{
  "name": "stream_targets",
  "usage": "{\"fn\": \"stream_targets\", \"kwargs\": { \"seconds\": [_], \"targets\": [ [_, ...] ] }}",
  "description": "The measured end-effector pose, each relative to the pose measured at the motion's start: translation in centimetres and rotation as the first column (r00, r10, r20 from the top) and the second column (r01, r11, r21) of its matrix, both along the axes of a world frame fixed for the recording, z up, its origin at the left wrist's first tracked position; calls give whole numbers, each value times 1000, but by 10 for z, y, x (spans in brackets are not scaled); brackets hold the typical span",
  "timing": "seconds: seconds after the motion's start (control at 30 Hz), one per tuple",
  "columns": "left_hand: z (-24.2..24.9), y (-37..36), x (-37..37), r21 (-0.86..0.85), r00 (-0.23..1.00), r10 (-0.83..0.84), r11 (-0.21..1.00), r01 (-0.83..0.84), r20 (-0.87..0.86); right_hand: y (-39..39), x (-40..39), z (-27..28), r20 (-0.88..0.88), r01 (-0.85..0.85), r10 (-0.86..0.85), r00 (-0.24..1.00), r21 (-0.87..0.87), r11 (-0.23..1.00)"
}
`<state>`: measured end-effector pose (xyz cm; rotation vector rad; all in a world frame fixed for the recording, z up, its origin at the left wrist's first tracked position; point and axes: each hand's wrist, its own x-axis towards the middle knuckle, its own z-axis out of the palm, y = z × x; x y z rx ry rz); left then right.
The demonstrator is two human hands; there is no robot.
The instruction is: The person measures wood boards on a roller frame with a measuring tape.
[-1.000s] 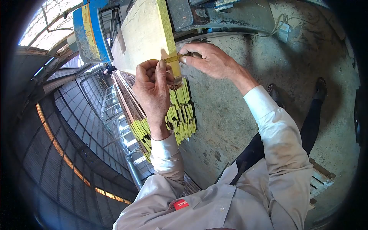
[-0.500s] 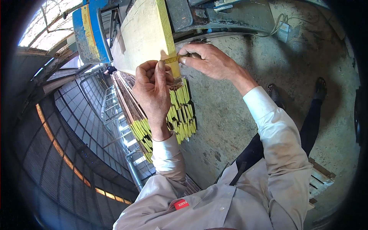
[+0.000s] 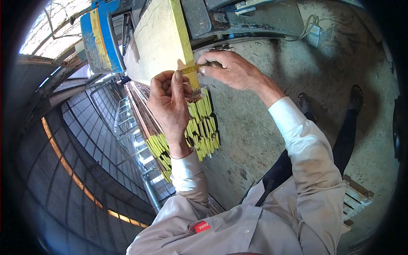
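A short stretch of yellow tape measure [image 3: 188,69] runs between my two hands, across the yellow-painted edge of a thick pale board [image 3: 157,44]. My left hand [image 3: 169,100] pinches the tape's left end between thumb and fingers, close to the board's face. At the other end, my right hand [image 3: 231,70] is closed on the tape with thumb and forefinger. Whatever else sits inside the right hand is hidden by its fingers. Below the hands lies a stack of boards [image 3: 202,123] with bright yellow-painted ends.
A blue and yellow machine part [image 3: 95,40] stands at upper left, and a dark machine body [image 3: 255,23] is at the top. A cable hangs by a pale box [image 3: 314,36] at upper right. Concrete floor [image 3: 242,119] spreads to the right, with a wooden pallet [image 3: 355,197] at lower right.
The view has shifted very slightly. Both hands keep the tape stretched over the board's edge, with the left hand slightly lower in view.
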<state>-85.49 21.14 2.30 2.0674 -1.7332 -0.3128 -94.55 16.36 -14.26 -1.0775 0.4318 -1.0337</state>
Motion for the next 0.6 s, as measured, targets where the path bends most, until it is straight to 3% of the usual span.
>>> {"fn": "stream_targets", "kwargs": {
  "seconds": [0.6],
  "targets": [
    [-3,0,-1,-28,999,22,999,-21,38,1,0,0,-6,12,-12,1000,3,1000]
  ]
}}
